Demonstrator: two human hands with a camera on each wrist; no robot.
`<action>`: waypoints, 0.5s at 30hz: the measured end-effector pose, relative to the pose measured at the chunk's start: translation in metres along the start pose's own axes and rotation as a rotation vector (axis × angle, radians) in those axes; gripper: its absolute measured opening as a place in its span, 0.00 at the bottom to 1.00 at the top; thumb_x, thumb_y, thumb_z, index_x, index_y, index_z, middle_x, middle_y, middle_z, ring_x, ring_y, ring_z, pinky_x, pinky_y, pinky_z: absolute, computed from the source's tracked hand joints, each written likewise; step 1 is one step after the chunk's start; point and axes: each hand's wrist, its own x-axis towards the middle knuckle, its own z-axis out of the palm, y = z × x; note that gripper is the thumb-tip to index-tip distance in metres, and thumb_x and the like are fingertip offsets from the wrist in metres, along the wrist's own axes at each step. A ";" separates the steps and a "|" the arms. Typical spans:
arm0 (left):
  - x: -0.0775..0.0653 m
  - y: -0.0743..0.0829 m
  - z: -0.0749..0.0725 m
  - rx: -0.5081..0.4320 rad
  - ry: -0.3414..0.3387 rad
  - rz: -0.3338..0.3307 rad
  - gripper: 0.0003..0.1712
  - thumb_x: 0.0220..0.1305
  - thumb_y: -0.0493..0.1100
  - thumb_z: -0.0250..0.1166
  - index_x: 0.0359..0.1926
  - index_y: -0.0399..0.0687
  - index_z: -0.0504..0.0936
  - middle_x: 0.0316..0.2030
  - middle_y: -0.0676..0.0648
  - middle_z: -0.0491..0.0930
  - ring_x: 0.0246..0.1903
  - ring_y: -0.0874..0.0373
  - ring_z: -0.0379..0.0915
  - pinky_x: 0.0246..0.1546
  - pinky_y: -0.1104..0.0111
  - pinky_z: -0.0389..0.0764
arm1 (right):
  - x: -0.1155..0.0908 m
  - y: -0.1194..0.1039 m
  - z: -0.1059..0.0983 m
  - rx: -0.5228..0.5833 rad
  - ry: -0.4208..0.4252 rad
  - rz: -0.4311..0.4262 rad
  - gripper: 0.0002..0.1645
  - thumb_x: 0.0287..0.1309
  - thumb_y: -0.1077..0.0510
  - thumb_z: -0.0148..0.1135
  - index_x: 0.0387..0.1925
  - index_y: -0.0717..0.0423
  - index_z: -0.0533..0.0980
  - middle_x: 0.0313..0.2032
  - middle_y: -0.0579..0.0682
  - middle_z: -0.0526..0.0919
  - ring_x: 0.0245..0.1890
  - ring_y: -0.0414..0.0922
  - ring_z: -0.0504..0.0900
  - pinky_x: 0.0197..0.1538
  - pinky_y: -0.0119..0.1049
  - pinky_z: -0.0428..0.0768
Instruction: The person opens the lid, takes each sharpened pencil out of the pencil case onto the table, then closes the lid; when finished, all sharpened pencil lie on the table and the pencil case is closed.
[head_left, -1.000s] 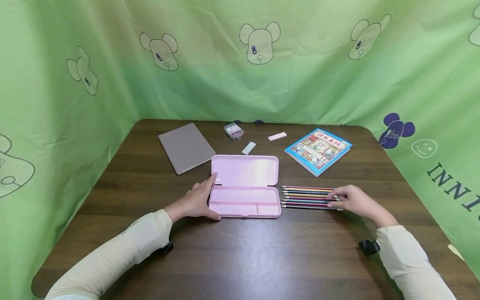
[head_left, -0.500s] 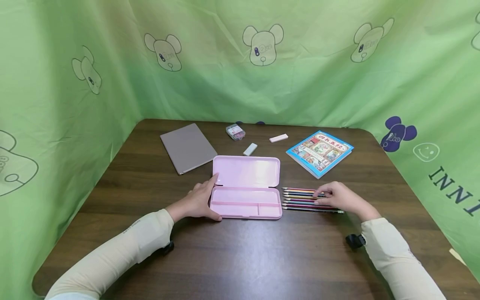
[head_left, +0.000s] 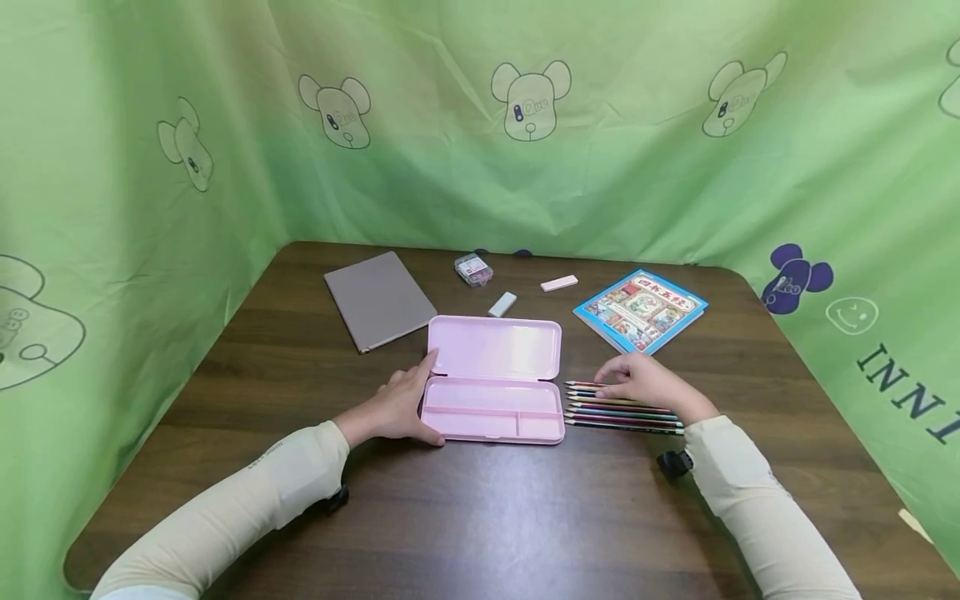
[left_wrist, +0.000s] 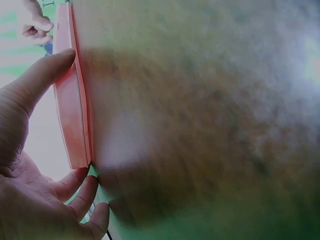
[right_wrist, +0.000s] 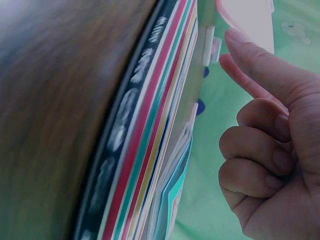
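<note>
A pink pencil case (head_left: 468, 423) lies with its lid (head_left: 487, 346) raised back, showing inner compartments with nothing in them. My left hand (head_left: 396, 406) holds its left end, thumb against the front wall and fingers round the side, as the left wrist view also shows. Right of the case, several pencils (head_left: 622, 421) lie side by side, points toward it. Over the tip half of the row, toward its far side, is my right hand (head_left: 647, 383). In the right wrist view its thumb and index finger stretch out, nothing between them, while the other fingers curl in.
Behind the case are a grey notebook (head_left: 381, 300), a small clear box (head_left: 474, 270), a white eraser-like block (head_left: 502, 304) and a pinkish strip (head_left: 558, 283). A blue-bordered book (head_left: 641, 310) lies behind the pencils. Green cloth (head_left: 420, 167) hangs around the table (head_left: 480, 517).
My right hand has slid left along the pencils, from their back ends toward their points, and a little toward the far side. The left hand stays on the case.
</note>
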 end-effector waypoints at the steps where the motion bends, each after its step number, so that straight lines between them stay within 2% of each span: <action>1: 0.000 0.000 0.000 0.001 0.004 -0.001 0.76 0.32 0.59 0.78 0.72 0.47 0.34 0.66 0.38 0.58 0.57 0.40 0.58 0.52 0.43 0.62 | 0.003 -0.001 0.001 0.001 -0.001 -0.004 0.11 0.49 0.55 0.68 0.34 0.57 0.82 0.33 0.49 0.85 0.26 0.36 0.72 0.32 0.31 0.71; 8: 0.000 0.000 0.003 0.012 0.024 -0.008 0.77 0.31 0.59 0.78 0.73 0.50 0.33 0.66 0.40 0.59 0.58 0.39 0.59 0.52 0.43 0.63 | 0.015 -0.007 0.002 0.011 -0.010 0.006 0.12 0.48 0.54 0.69 0.34 0.56 0.82 0.26 0.46 0.81 0.17 0.35 0.60 0.28 0.30 0.67; 15: -0.002 0.001 0.003 0.009 0.045 0.004 0.78 0.30 0.58 0.78 0.72 0.49 0.33 0.65 0.40 0.61 0.56 0.39 0.61 0.50 0.43 0.64 | 0.019 -0.010 -0.001 -0.005 -0.019 0.006 0.14 0.49 0.53 0.68 0.36 0.57 0.82 0.30 0.47 0.83 0.22 0.37 0.66 0.30 0.31 0.69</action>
